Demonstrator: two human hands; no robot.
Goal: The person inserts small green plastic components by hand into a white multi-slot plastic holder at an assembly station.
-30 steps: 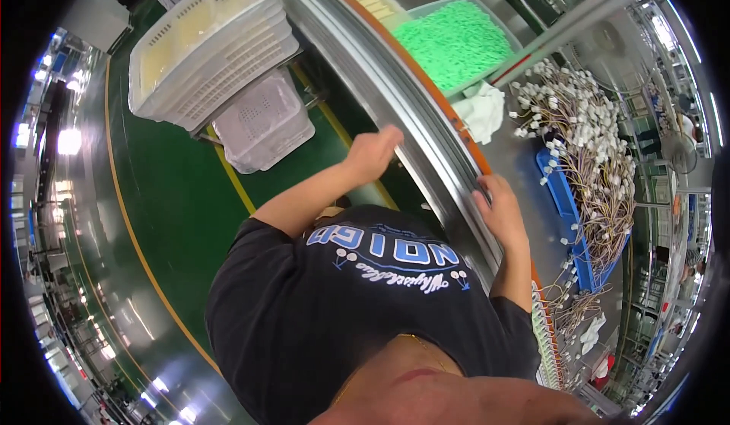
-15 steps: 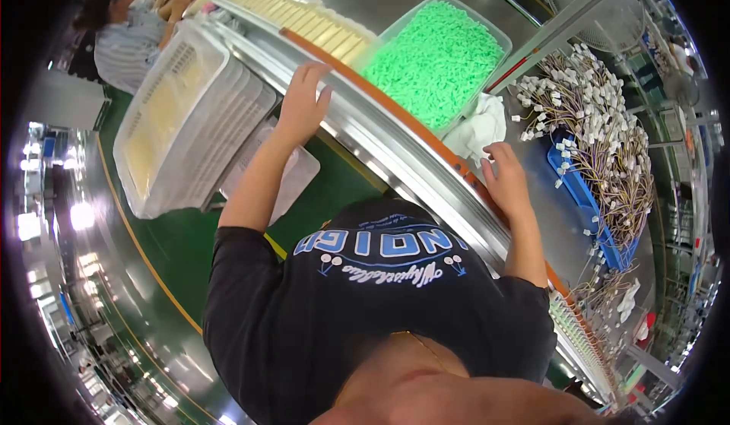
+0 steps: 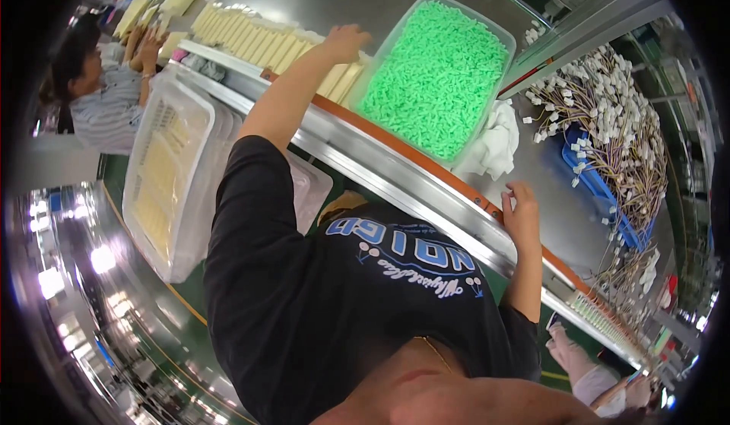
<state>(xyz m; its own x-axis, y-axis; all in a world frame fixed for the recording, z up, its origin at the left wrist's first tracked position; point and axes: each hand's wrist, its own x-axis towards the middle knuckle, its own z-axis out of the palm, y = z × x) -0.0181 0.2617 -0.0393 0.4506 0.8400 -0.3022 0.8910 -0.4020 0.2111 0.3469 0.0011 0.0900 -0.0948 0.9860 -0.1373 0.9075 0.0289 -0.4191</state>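
Left hand is over the near end of the row of cream bars, beside the clear bin of green pieces. Palm down; fingertips are small and soft in this view, so can't tell whether fingers are together on anything. Right hand is low at the orange strip along the bench edge, thumb and fingers apart, nothing visible in it; looks like an idle rest.

Bars lie side by side on the bench, likely so each can be picked singly. Bin sits between the bars and the white cloth, just past the strip, probably for easy reach; its walls keep the loose pieces contained. Wires are heaped over the blue tray, which seems meant to gather them. Crates are stacked on the person's left, presumably to save room.
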